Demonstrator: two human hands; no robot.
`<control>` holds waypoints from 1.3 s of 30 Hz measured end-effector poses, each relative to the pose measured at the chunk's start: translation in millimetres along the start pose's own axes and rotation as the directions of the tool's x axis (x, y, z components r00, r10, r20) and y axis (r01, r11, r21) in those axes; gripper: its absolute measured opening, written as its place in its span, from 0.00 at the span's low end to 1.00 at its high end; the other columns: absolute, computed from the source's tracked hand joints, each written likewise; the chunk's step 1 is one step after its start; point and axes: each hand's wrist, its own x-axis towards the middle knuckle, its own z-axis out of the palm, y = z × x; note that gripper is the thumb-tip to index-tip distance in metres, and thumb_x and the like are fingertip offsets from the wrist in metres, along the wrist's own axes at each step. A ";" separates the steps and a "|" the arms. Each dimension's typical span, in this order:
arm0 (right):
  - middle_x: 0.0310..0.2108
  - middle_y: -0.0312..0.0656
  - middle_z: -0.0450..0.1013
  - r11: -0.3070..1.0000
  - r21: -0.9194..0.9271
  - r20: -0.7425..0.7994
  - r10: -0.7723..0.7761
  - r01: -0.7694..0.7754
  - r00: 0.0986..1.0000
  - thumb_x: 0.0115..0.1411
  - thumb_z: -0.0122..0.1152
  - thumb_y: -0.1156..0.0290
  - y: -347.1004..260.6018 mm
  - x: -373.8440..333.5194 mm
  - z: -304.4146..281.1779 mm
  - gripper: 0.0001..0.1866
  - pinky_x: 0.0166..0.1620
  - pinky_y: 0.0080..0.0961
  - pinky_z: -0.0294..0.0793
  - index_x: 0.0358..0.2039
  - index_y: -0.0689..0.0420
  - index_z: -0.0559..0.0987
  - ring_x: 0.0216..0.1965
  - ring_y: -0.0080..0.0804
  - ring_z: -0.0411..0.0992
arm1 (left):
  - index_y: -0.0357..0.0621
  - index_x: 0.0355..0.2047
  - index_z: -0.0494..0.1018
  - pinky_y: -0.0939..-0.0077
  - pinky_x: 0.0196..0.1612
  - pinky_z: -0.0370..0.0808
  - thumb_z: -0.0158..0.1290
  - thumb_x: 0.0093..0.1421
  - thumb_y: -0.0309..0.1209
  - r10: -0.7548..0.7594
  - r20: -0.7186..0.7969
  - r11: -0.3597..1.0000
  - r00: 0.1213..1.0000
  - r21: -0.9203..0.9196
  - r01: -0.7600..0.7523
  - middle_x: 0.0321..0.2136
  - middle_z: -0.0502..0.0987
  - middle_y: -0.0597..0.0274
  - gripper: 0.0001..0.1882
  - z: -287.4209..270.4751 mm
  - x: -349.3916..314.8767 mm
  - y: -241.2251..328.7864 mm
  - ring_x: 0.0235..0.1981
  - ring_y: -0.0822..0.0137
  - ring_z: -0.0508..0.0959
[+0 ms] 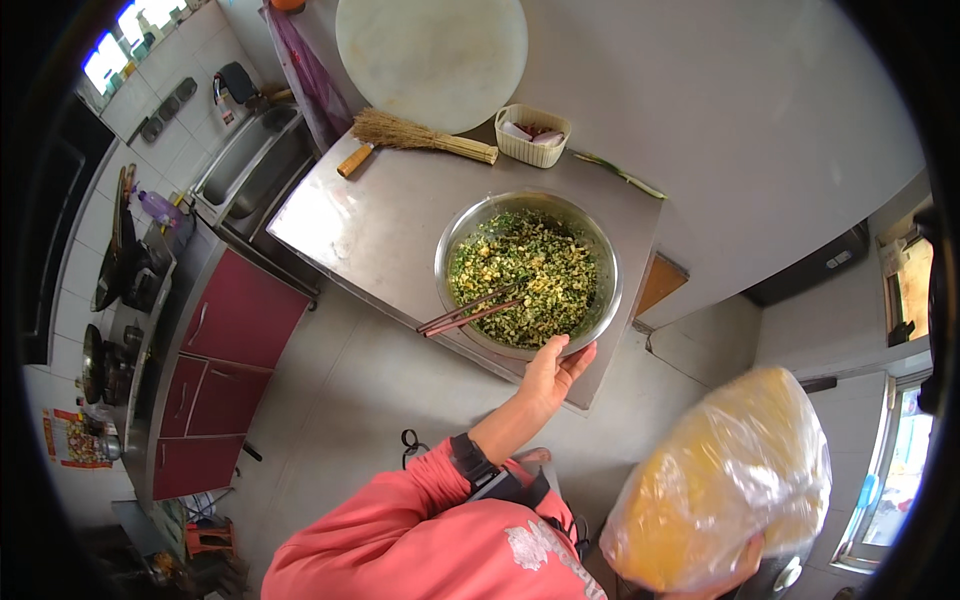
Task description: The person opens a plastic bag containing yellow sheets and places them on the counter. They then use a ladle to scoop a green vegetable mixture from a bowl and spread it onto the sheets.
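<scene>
At the front right of the metal table, a steel mixing bowl [610,290] holds a chopped green and pale-yellow filling [530,270]. A pair of dark chopsticks [470,312] rests in it, their ends over the near-left rim. My left hand [560,372] grips the bowl's near rim, thumb on top and fingers along the outside. At the lower right, my right hand [740,572] is underneath a large clear plastic bag [730,480] wrapped around a bulky yellow thing. The bag hides most of that hand, and I cannot make out what the yellow thing is.
On the metal table [350,230] lie a straw brush [420,135], a wooden-handled tool [355,160] and a green onion [622,175]. A cream basket [533,140] stands behind the bowl. A round white board [432,60] leans at the back. Red cabinets [245,310] and a sink [255,160] are left.
</scene>
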 end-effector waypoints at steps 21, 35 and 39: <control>0.47 0.44 0.73 0.509 0.434 0.497 0.552 -0.743 0.669 0.56 0.61 0.67 95.0 17.5 292.1 0.25 0.54 0.36 0.72 0.52 0.63 0.71 0.49 0.39 0.71 | 0.24 0.39 0.67 0.81 0.28 0.83 0.47 0.62 0.27 0.229 -0.076 0.952 0.971 0.224 -0.207 0.41 0.75 0.42 0.13 -38.3 20.0 291.6 0.45 0.49 0.78; 0.35 0.46 0.75 -0.152 -0.232 0.898 0.347 -0.961 -0.272 0.59 0.59 0.72 169.4 -102.0 317.7 0.11 0.45 0.34 0.78 0.39 0.66 0.74 0.35 0.38 0.76 | 0.37 0.50 0.67 0.68 0.43 0.74 0.47 0.66 0.36 0.166 0.093 0.938 0.982 0.292 -0.186 0.43 0.74 0.55 0.18 -77.9 33.6 291.1 0.44 0.60 0.73; 0.34 0.44 0.77 0.472 -0.286 0.717 0.683 -0.834 0.141 0.58 0.58 0.72 110.7 -58.9 256.5 0.22 0.44 0.32 0.76 0.52 0.66 0.69 0.36 0.33 0.75 | 0.39 0.58 0.62 0.70 0.45 0.73 0.46 0.67 0.35 0.154 0.027 0.894 0.988 0.422 -0.151 0.50 0.71 0.60 0.21 -75.1 4.9 249.5 0.48 0.62 0.72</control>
